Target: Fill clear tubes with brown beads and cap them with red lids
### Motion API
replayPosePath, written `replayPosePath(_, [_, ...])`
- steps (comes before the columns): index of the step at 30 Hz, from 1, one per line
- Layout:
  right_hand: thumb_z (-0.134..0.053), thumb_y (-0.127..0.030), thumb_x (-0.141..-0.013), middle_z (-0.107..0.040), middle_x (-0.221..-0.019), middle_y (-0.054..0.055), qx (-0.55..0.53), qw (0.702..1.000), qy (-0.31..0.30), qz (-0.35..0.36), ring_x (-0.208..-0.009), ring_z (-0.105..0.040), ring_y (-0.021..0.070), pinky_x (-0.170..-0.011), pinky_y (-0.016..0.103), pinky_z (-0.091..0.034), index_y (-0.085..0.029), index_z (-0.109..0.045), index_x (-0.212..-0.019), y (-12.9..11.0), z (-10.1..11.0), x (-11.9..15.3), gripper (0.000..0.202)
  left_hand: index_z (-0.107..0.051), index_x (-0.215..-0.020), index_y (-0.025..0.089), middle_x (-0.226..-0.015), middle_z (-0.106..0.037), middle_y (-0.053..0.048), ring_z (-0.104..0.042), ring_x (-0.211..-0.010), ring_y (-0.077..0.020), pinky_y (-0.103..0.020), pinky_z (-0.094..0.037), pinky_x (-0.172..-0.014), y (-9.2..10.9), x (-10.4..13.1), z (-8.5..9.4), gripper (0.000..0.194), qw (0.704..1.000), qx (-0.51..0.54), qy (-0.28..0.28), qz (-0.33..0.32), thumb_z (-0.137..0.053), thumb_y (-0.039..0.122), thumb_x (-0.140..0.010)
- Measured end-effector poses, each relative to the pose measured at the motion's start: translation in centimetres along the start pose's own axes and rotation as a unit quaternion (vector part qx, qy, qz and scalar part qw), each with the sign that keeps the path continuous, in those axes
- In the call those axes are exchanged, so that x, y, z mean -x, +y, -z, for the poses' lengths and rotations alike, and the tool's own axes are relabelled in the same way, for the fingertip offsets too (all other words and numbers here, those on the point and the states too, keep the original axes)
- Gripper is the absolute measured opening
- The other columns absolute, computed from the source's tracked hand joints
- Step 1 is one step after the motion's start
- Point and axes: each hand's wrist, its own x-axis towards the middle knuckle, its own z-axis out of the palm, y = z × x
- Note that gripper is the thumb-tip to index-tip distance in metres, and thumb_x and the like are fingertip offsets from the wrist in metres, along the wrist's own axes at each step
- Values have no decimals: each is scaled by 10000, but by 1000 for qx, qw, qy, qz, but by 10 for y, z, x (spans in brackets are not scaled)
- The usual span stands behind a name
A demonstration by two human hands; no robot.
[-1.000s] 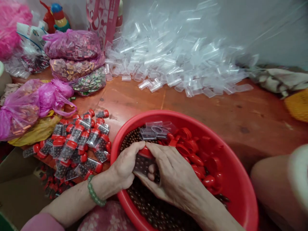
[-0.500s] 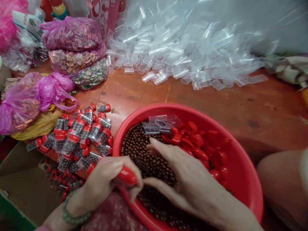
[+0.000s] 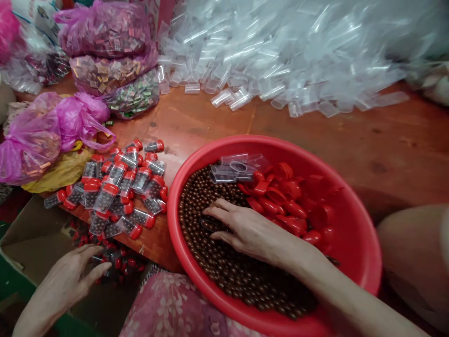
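My right hand [image 3: 242, 229] is in the red basin [image 3: 182, 164], over a bed of small brown balls [image 3: 210, 262]. Its thumb and fingers close around a clear plastic tube [image 3: 209, 225] that lies among the balls; part of it is hidden. At the lower left, my left hand [image 3: 70, 276] hangs over a cardboard box [image 3: 28, 238] with its fingers apart and nothing in them. Below it in the box are several small red-capped containers [image 3: 115, 257]. More clear tubes [image 3: 233, 168] and loose red caps [image 3: 284, 196] share the basin with the balls.
Filled red-capped containers [image 3: 119, 182] lie heaped on the wooden table [image 3: 203, 112], left of the basin. A large pile of clear tubes [image 3: 266, 61] spreads along the back. Pink bags [image 3: 105, 37] of small pieces stand at the back left. A bare limb [image 3: 410, 248] is at the right edge.
My left hand has let go of a red-capped container and moved down and left over the box. The right hand has moved away from it and closed around a tube among the balls.
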Motion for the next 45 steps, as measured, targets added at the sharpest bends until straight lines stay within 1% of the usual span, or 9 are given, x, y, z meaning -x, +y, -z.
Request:
replayPosePath(3, [-562,-161,-879,-640,-1007,78,-24,1000,-6,6,-873,-667,200,-767,349,-549,-174,-603,-1120,0,-3,-1,245,-699,-1104,290,-1103,-730,-29,-688,-985,-241,-318,-521,-883,43,-7,15,324,986,125,-30,-106,-582,456,-852])
replayPosePath(8, [-507,-206,-929,-682,-932,72,-88,992,89,16,-833,-670,181,-739,322,-550,-173,-613,-1064,-1,5,1,175,-700,-1033,292,-988,-742,3,-680,-932,-176,-239,-522,-828,109,-22,23,196,897,332,4,-292,-628,338,-857])
replayPosePath(11, [-513,-189,-923,-705,-972,75,-77,983,166,19,-852,-682,172,-755,307,-553,-176,-580,-1102,-1,10,2,192,-594,-1228,269,-1253,-647,-31,-589,-1163,-197,-294,-449,-1019,135,-37,15,365,894,333,38,-298,-628,291,-865])
replayPosePath(15, [-494,-167,-926,-705,-943,59,-61,979,192,19,-827,-679,159,-728,282,-548,-189,-582,-1067,1,12,1,168,-430,-1380,229,-1462,-457,-72,-460,-1321,-206,-351,-360,-1136,158,-61,4,482,892,356,44,-276,-543,252,-913])
replayPosePath(25, [-456,-133,-924,-663,-871,69,-27,985,168,4,-782,-637,172,-715,302,-527,-166,-632,-1044,3,9,-1,215,-289,-1465,178,-1527,-345,-105,-334,-1407,-238,-415,-301,-1178,178,-85,-5,598,899,322,11,-296,-485,174,-900])
replayPosePath(30, [-498,-144,-918,-677,-897,57,-121,964,234,29,-783,-648,145,-707,265,-532,-177,-623,-1105,-8,20,7,227,-299,-1467,177,-1521,-363,-123,-345,-1401,-260,-459,-257,-1184,185,-92,-1,664,903,320,-16,-285,-550,163,-852])
replayPosePath(35, [-558,-168,-890,-726,-995,40,-228,937,259,50,-890,-687,145,-791,256,-552,-219,-629,-1126,-16,35,15,252,-433,-1395,149,-1405,-525,-123,-491,-1291,-242,-390,-375,-1104,195,-97,3,553,839,425,-138,-311,-579,205,-864])
replayPosePath(38, [-571,-177,-880,-734,-1017,46,-251,937,235,58,-905,-695,163,-806,281,-556,-229,-640,-1117,-16,42,17,253,-535,-1311,154,-1359,-571,-95,-513,-1262,-227,-359,-357,-1102,196,-98,4,447,811,450,-165,-336,-556,155,-864])
replayPosePath(45, [-589,-216,-878,-662,-750,-7,-278,941,189,43,-664,-608,113,-621,221,-499,-194,-598,-832,-12,46,15,51,-533,-1301,147,-1237,-634,-75,-580,-1074,-194,-323,-415,-988,195,-100,7,449,844,382,-167,-338,-490,99,-857])
